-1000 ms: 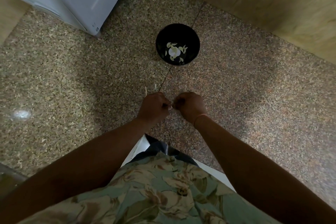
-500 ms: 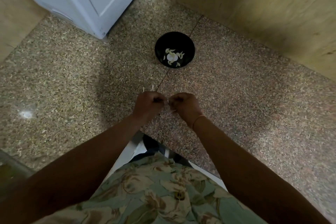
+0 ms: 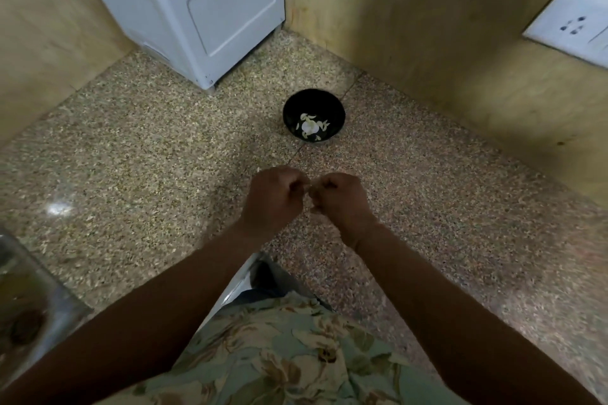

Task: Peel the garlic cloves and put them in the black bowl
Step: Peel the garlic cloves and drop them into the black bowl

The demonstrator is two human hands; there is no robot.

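The black bowl [image 3: 316, 100] stands on the speckled stone counter [image 3: 131, 174] ahead of my hands. It holds a pale garlic piece [image 3: 309, 126] and several thin slivers around it. My left hand [image 3: 273, 200] and my right hand [image 3: 342, 204] are held close together, knuckles up, above the counter and short of the bowl. Their fingers are curled, and the fingertips of both pinch a small garlic clove [image 3: 310, 191] between them. The clove is almost fully hidden by the fingers.
A white appliance [image 3: 204, 10] stands in the far left corner against the wood-coloured walls [image 3: 427, 26]. A white socket plate [image 3: 572, 26] is on the right wall. A steel sink [image 3: 26, 306] shows at the lower left edge.
The view has tilted up, showing more wall and the appliance. Both hands stay together on the clove, fingers working it slightly. The bowl has not moved on the counter.
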